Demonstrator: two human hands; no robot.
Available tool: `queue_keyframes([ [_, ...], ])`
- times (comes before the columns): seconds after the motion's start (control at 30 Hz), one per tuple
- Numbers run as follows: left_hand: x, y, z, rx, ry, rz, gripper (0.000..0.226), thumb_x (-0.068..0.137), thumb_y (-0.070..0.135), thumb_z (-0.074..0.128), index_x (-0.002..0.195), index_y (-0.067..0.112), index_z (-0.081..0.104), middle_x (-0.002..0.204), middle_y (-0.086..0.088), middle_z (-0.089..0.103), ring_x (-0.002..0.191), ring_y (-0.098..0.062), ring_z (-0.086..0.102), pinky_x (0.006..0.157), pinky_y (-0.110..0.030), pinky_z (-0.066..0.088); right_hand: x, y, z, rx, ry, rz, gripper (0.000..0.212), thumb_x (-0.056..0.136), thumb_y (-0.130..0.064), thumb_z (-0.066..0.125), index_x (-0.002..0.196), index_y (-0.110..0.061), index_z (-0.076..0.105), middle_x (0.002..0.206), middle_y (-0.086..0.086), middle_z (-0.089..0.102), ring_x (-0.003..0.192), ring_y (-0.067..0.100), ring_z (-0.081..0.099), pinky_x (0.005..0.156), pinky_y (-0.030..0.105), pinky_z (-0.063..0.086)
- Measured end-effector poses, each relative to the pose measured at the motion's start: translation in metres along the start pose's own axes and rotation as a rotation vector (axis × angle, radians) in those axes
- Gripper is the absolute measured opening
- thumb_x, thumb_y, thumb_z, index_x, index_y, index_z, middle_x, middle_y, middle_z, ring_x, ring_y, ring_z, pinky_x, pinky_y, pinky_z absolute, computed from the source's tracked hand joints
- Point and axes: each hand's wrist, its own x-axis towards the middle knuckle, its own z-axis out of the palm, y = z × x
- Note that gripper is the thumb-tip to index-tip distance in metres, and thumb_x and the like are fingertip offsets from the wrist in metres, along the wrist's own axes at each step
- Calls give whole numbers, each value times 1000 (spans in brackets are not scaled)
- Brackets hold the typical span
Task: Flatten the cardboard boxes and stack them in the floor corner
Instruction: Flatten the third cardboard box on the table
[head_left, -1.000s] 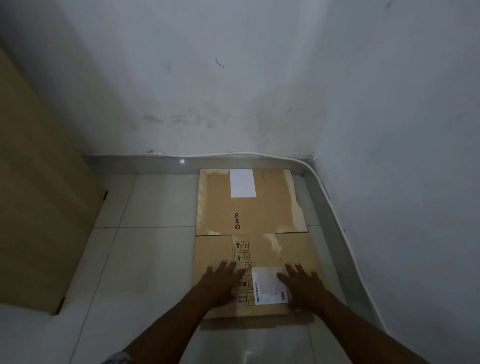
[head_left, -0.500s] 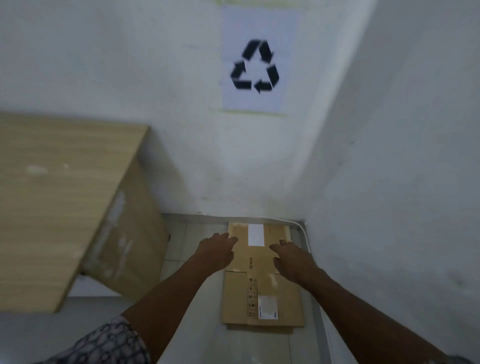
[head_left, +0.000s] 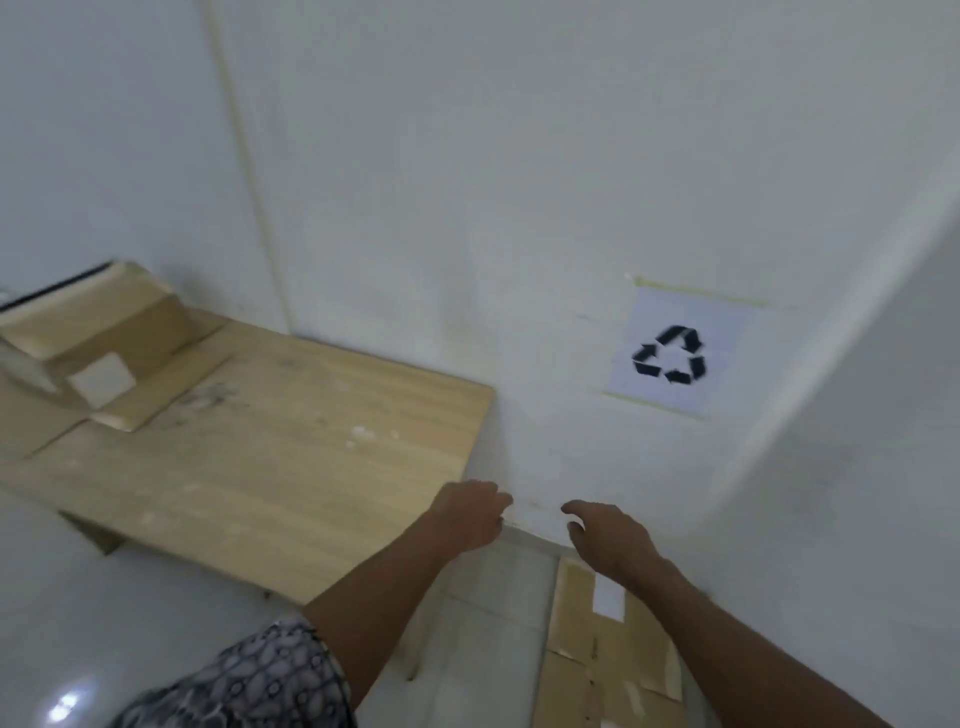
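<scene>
A flattened brown cardboard box (head_left: 582, 670) with a white label lies on the floor tiles in the corner at the lower right, partly hidden by my right arm. My left hand (head_left: 470, 514) hovers in the air above the floor, fingers loosely curled, holding nothing. My right hand (head_left: 605, 535) is raised beside it, fingers apart and empty, above the far end of the flat box. On the wooden table, at the far left, sits another cardboard box (head_left: 104, 353) with open flaps and a white label, still in its folded-up shape.
A light wooden table (head_left: 291, 467) stands against the wall at left, its corner close to my left hand. A paper sheet with a black recycling sign (head_left: 672, 358) is taped to the wall above the corner. White walls close the corner on the right.
Both hands have lifted off the flat box on the floor and risen. The view has swung up and to the left, bringing the table top and the box on it into sight.
</scene>
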Motion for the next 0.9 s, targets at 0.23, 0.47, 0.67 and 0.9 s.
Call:
queue_keyframes([
  [0.23, -84, -172, -17, -80, -35, -166, 41, 95, 25, 42, 136, 26, 50, 138, -6, 54, 126, -27, 51, 101, -43, 42, 58, -159, 25, -8, -40, -74, 34, 99, -33, 41, 130, -34, 55, 137, -4, 58, 120, 20, 57, 96, 35, 47],
  [0.47, -160, -336, -16, -88, -78, -321, 34, 96, 23, 40, 126, 20, 55, 127, -8, 59, 114, -29, 57, 92, -40, 46, 111, -310, 52, -42, -64, -199, 32, 98, -32, 42, 125, -35, 59, 133, -7, 60, 119, 18, 56, 94, 33, 47],
  [0.67, -186, -443, -10, -68, -54, -399, 32, 97, 25, 41, 126, 22, 56, 127, -8, 59, 114, -28, 57, 92, -39, 44, 174, -411, 57, -80, -107, -318, 34, 99, -32, 40, 129, -32, 56, 136, -4, 57, 122, 20, 55, 94, 33, 46],
  [0.9, -184, -568, -21, -21, -39, -427, 32, 97, 27, 42, 125, 25, 58, 126, -8, 60, 114, -27, 58, 91, -38, 46, 273, -510, 62, -57, -117, -405, 35, 99, -30, 40, 129, -27, 58, 135, 0, 58, 122, 22, 54, 96, 37, 47],
])
